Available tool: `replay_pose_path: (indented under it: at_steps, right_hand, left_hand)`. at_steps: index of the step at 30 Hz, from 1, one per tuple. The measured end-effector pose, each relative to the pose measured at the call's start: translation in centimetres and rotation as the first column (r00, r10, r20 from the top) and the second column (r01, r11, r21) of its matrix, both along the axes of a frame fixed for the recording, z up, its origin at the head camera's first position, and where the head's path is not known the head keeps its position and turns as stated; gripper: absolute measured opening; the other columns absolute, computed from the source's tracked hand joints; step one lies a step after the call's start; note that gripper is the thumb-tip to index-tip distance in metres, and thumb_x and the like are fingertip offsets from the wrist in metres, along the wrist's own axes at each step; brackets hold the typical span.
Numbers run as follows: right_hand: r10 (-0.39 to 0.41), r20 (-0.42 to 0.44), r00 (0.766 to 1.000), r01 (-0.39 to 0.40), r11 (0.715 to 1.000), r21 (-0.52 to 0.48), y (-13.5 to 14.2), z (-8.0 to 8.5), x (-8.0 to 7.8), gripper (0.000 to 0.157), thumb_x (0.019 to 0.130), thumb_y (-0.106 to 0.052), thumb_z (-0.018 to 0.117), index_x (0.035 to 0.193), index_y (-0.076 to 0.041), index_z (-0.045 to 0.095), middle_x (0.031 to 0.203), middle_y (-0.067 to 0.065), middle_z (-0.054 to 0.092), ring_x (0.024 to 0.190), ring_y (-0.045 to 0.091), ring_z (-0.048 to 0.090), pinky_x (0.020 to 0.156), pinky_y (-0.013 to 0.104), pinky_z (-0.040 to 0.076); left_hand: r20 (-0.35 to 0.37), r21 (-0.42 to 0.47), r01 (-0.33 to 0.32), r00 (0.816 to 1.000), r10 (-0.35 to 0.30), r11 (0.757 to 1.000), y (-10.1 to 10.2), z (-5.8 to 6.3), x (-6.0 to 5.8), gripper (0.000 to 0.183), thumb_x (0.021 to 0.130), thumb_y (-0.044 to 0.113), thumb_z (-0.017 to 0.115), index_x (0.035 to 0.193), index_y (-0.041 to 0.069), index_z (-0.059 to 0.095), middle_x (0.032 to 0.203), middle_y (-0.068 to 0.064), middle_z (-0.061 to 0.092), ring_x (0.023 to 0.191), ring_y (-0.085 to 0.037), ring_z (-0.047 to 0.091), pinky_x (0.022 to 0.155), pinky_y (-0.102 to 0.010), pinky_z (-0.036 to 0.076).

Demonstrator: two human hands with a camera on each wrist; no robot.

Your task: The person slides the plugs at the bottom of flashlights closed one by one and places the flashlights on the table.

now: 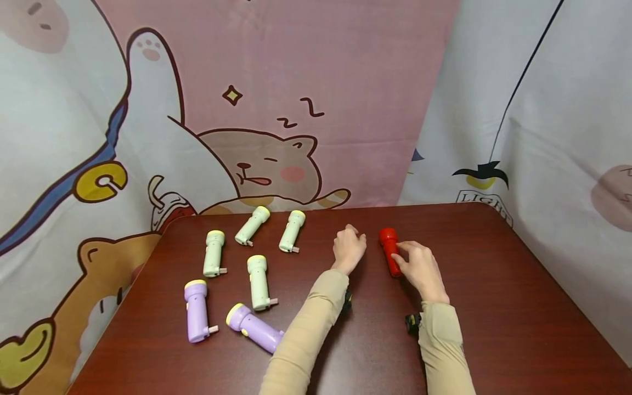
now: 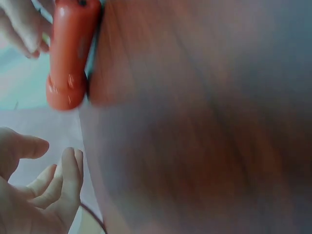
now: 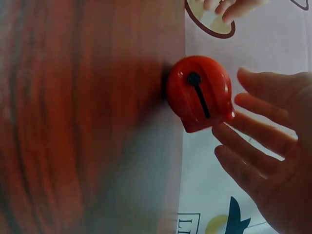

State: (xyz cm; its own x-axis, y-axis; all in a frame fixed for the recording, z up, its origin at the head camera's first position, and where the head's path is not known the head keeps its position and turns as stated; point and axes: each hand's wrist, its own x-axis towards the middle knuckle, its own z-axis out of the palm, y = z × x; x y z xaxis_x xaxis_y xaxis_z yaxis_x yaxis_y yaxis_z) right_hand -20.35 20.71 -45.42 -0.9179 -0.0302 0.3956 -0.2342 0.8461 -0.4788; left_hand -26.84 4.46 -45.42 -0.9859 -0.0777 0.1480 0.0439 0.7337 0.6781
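A red flashlight (image 1: 390, 251) lies on the table to the right of centre, its wider head pointing toward the back. My right hand (image 1: 421, 269) is at its right side, thumb and fingers spread and the fingertips right by the body. In the right wrist view the rear end of the flashlight (image 3: 200, 95) faces the camera, showing a black slot, with the hand (image 3: 273, 131) beside it. To the left of the flashlight, my left hand (image 1: 349, 249) hovers over the table holding nothing. Its fingers are loosely bent in the left wrist view (image 2: 44, 190).
Several pale green flashlights (image 1: 258, 282) lie at the left and back left of the table (image 1: 518, 307). Two purple flashlights (image 1: 197, 312) are nearer the front left, one partly hidden by the left sleeve (image 1: 306, 334). A patterned cloth (image 1: 375, 109) hangs behind the table.
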Motion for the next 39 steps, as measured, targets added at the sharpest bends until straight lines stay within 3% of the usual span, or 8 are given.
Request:
replay_pose_path:
  at_steps: [8,16,20,23,28,35,36,39]
  right_hand:
    - [-0.007,0.054,0.999,0.007,1.0,0.003,-0.2,-0.2,0.1,0.029,0.082,-0.007,0.071,0.104,0.011,0.067,0.104,0.026,0.067,0.096,0.04,0.064,0.083,0.05,0.052]
    - [-0.011,0.047,0.999,0.011,1.0,0.008,-0.4,0.0,-0.1,0.028,0.081,-0.005,0.071,0.103,0.012,0.068,0.102,0.027,0.067,0.094,0.041,0.065,0.083,0.049,0.052]
    - [-0.012,0.047,0.999,0.012,1.0,0.006,-0.4,0.1,-0.2,0.028,0.081,-0.006,0.071,0.103,0.011,0.068,0.102,0.026,0.067,0.094,0.04,0.065,0.083,0.049,0.052]
    - [-0.017,0.049,0.999,0.017,1.0,0.009,-0.4,0.1,-0.3,0.028,0.081,-0.005,0.071,0.103,0.011,0.068,0.103,0.026,0.067,0.095,0.04,0.064,0.084,0.049,0.052]
    - [-0.024,0.06,0.998,0.024,1.0,0.012,-0.4,0.1,-0.2,0.028,0.081,-0.006,0.07,0.104,0.011,0.068,0.104,0.026,0.067,0.097,0.041,0.064,0.085,0.05,0.051]
    - [-0.026,0.076,0.997,0.026,1.0,0.006,-0.4,0.1,-0.1,0.028,0.082,-0.007,0.07,0.104,0.01,0.068,0.105,0.026,0.067,0.097,0.04,0.064,0.085,0.049,0.051]
    - [-0.028,0.076,0.997,0.028,1.0,0.006,-0.5,0.1,-0.1,0.028,0.082,-0.007,0.07,0.104,0.01,0.068,0.105,0.025,0.067,0.097,0.04,0.064,0.085,0.049,0.052]
    - [-0.032,0.081,0.996,0.032,0.999,0.003,-0.4,0.1,-0.1,0.028,0.083,-0.008,0.07,0.105,0.01,0.068,0.105,0.025,0.067,0.098,0.04,0.064,0.085,0.049,0.051]
  left_hand:
    - [-0.096,-0.213,-0.054,0.995,0.034,0.975,-3.9,0.6,-1.7,0.015,0.089,0.021,0.064,0.091,0.007,0.06,0.088,-0.013,0.07,0.08,-0.035,0.069,0.064,-0.044,0.054]
    - [-0.253,-0.399,-0.203,0.962,0.106,0.894,-7.8,1.4,-3.7,0.019,0.084,0.014,0.065,0.098,0.003,0.061,0.097,-0.015,0.065,0.088,-0.036,0.063,0.069,-0.044,0.054]
    - [-0.175,-0.437,-0.247,0.967,0.188,0.865,-9.5,1.6,-4.3,0.028,0.085,0.015,0.063,0.109,0.001,0.058,0.109,-0.018,0.059,0.102,-0.037,0.054,0.082,-0.045,0.048]
    - [-0.043,-0.417,-0.245,0.967,0.25,0.875,-10.3,1.9,-4.5,0.035,0.086,0.014,0.06,0.117,0.0,0.054,0.115,-0.021,0.054,0.106,-0.039,0.051,0.087,-0.048,0.045]
    - [0.126,-0.389,-0.227,0.947,0.295,0.893,-10.9,2.0,-4.3,0.041,0.086,0.011,0.057,0.123,-0.002,0.048,0.118,-0.025,0.053,0.108,-0.042,0.052,0.089,-0.05,0.046]
    - [0.181,-0.359,-0.238,0.931,0.318,0.902,-11.6,1.2,-5.2,0.042,0.086,0.009,0.057,0.125,-0.004,0.05,0.119,-0.027,0.058,0.107,-0.041,0.057,0.083,-0.049,0.052]
    - [0.144,-0.374,-0.258,0.933,0.331,0.891,-11.8,0.0,-5.9,0.04,0.084,0.009,0.057,0.122,-0.003,0.052,0.114,-0.026,0.06,0.102,-0.041,0.059,0.079,-0.049,0.053]
    - [0.129,-0.363,-0.269,0.934,0.334,0.892,-12.1,-0.4,-6.1,0.036,0.082,0.008,0.058,0.116,-0.003,0.055,0.11,-0.025,0.063,0.098,-0.041,0.062,0.077,-0.049,0.053]
